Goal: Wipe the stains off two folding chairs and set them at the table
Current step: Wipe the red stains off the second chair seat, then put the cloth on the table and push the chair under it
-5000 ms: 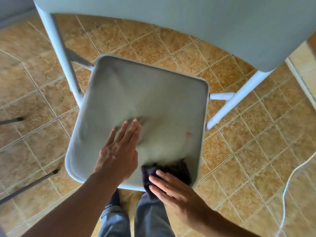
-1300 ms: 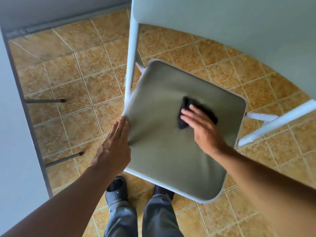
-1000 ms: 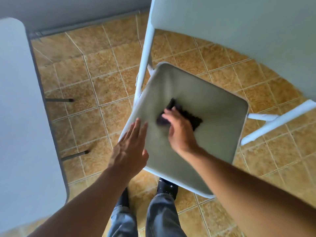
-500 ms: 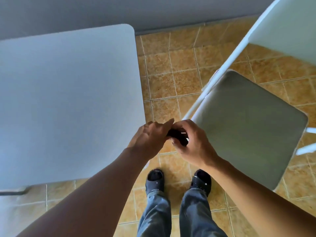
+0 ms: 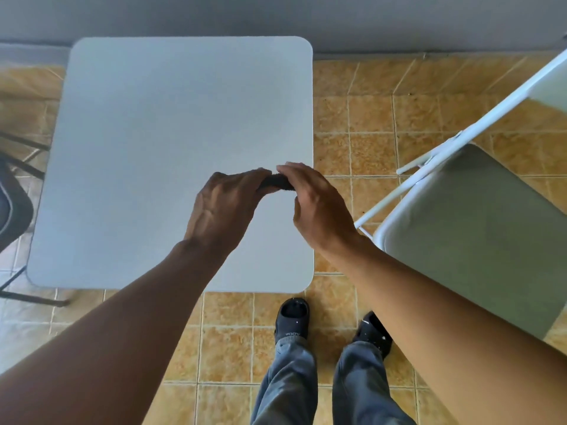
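A small dark cloth (image 5: 277,181) is pinched between both hands above the white square table (image 5: 153,133). My left hand (image 5: 225,204) grips its left end and my right hand (image 5: 317,204) covers its right end; most of the cloth is hidden by my fingers. A white folding chair (image 5: 478,228) with a grey-green seat stands unfolded to the right of the table, its backrest at the upper right edge of view. Its seat shows no stain from here.
A dark chair or seat (image 5: 12,200) with black legs sits at the left edge beside the table. A grey wall runs along the far side of the table. The floor is tan tile. My feet in dark slippers (image 5: 291,317) stand at the table's near edge.
I have turned left from the chair to face the table. My right hand lifted the cloth off the seat, my left hand joined it, and both now hold it over the tabletop.
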The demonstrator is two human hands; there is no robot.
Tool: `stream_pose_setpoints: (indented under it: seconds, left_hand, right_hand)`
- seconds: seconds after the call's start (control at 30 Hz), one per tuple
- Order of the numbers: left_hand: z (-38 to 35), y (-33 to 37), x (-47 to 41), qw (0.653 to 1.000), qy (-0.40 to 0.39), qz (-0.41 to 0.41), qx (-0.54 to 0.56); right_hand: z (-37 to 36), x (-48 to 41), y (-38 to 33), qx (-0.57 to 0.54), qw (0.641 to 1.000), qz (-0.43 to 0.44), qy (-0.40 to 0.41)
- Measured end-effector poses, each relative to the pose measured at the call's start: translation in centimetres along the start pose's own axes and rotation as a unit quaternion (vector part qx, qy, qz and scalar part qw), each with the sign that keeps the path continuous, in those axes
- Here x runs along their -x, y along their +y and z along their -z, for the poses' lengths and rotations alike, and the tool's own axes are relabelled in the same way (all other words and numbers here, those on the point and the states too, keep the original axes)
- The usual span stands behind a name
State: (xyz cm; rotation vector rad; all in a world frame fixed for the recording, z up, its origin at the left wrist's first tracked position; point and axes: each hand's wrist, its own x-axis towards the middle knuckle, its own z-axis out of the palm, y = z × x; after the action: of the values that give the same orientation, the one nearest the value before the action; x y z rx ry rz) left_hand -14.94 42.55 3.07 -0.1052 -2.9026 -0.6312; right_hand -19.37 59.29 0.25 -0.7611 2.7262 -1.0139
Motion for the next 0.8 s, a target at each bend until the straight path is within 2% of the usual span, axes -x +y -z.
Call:
stream_pose_setpoints:
  seconds: [0.07,0.1,0.17,0.23,0.27,0.33,0.57,0.7,0.8]
  left_hand:
    - [-0.5,-0.6,1.4,1.000,0.015,0.008,0.019]
    - [-1.2,-0.9,2.5,1.000,-0.006,0.018,0.003]
    - [-2.4,-0.8,5.2,0.992,-0.108,0.044,-0.053]
    - [-3.5,-0.4,7.6,0.967,-0.229,0.079,-0.076]
    - [-4.1,-0.2,8.6,0.957,-0.264,0.096,-0.075]
    - [-5.2,0.2,9.9,0.947,-0.290,0.122,-0.069]
    - [-5.1,1.3,9.4,0.930,-0.321,0.159,-0.082]
    - [-2.6,3.5,7.4,0.932,-0.321,0.147,-0.086]
    - [0.0,6.7,5.5,0.938,-0.313,0.129,-0.078]
  right_hand:
    - [-0.9,0.6,-0.2,-0.002,1.000,0.016,0.013]
    - [-1.5,1.4,0.0,0.005,1.000,0.016,-0.007]
    - [-2.8,3.7,0.5,0.040,0.993,0.005,-0.112]
    - [-4.3,6.2,1.3,0.100,0.969,0.000,-0.226]
    - [-4.9,7.1,1.6,0.126,0.959,0.003,-0.254]
    - [-5.5,7.8,1.9,0.146,0.955,0.012,-0.257]
    - [-4.0,7.1,0.9,0.090,0.964,-0.021,-0.249]
    - [-1.2,8.1,-0.1,0.082,0.970,-0.065,-0.222]
    - [2.8,9.5,-1.0,0.114,0.960,-0.093,-0.240]
